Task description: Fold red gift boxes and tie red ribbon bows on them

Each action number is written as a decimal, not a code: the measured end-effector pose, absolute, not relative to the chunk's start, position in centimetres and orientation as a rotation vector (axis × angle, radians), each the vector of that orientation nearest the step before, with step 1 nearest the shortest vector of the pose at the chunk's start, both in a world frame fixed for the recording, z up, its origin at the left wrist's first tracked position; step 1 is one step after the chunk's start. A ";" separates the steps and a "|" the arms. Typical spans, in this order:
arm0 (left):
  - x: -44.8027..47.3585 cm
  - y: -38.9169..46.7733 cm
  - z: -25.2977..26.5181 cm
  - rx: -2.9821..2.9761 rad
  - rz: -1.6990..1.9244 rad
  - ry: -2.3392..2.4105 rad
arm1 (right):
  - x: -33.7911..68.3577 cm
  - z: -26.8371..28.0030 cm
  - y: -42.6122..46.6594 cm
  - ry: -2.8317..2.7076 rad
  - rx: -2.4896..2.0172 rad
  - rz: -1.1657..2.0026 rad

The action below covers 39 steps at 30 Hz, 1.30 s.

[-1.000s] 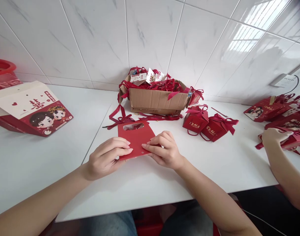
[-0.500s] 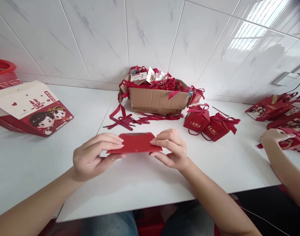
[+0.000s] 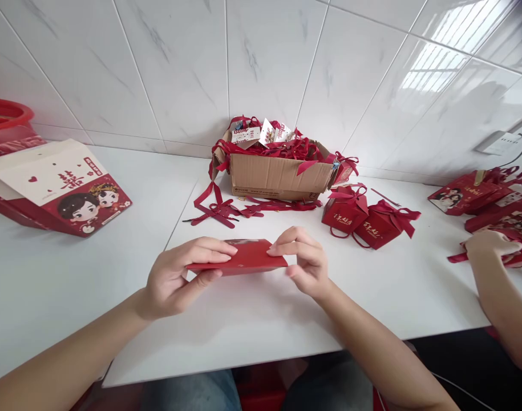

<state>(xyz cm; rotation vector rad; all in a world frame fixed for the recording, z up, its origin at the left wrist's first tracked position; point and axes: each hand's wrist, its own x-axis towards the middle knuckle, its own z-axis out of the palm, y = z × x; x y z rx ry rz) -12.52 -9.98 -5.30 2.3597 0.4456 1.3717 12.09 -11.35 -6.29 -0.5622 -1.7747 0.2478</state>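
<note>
A flat-folded red gift box point(image 3: 254, 258) is held level above the white table, its near edge toward me. My left hand point(image 3: 179, 277) is closed on its left end, fingers on top and thumb at the near lower edge. At the right end, the fingertips of my right hand point(image 3: 306, 262) press on the upper face, with the thumb by the right corner. The underside of the box is hidden. Beyond it lie red ribbons point(image 3: 220, 211), and two made-up red gift boxes with bows point(image 3: 344, 211) stand to the right.
A cardboard carton point(image 3: 282, 174) full of red ribbons and white tags stands against the tiled wall. At left are a large printed red-and-white box point(image 3: 93, 200) and a red basin point(image 3: 8, 111). Far right, another person's hand point(image 3: 492, 245) touches red boxes; a white socket strip point(image 3: 502, 142) is behind.
The view has shifted slightly. My right thumb has moved out from beneath the box to its right corner. The box's near side now shows as a thicker edge.
</note>
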 end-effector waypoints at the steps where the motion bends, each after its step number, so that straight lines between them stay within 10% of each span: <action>1: -12.6 -10.0 -5.2 2.317 1.365 0.446 | 12.1 -6.4 -11.0 -1.736 -0.584 0.316; 39: -12.7 -9.9 -5.2 2.071 1.308 0.512 | 6.9 -11.0 1.9 -2.045 -1.693 0.134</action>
